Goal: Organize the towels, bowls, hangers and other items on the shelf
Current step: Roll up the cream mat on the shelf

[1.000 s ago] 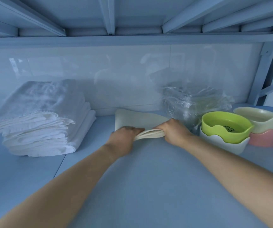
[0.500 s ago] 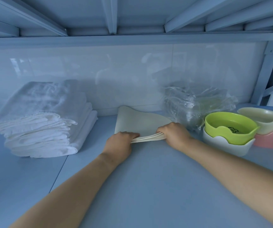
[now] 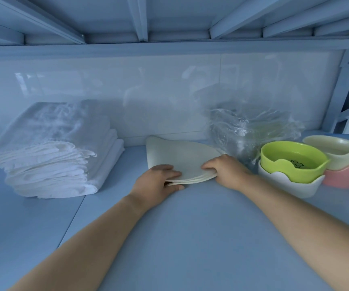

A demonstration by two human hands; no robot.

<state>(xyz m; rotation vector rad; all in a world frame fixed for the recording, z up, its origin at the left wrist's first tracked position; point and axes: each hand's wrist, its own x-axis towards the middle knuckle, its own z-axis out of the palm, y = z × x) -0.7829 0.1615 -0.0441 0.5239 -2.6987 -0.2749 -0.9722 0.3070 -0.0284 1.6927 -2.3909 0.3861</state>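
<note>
The left hand (image 3: 158,179) and right hand (image 3: 224,171) have slid apart along the near edge of the stack of thin cream-white flexible mats (image 3: 182,160), which lies flatter than before.

The pale blue shelf board (image 3: 190,238) runs back to a glossy white wall panel (image 3: 169,91) under grey-blue metal beams (image 3: 137,17). The pile of folded white towels (image 3: 53,160) sits at the left. At the right a crumpled clear plastic bag (image 3: 251,131) lies behind a lime-green plastic bowl (image 3: 293,162) nested in a white bowl (image 3: 289,185) and a cream bowl (image 3: 337,152) nested in a pink one (image 3: 346,177). The left hand pinches the mats' front-left edge – fingers on top, thumb beneath – while the right grips the front-right corner with curled fingers; earlier that edge was bunched between them.
</note>
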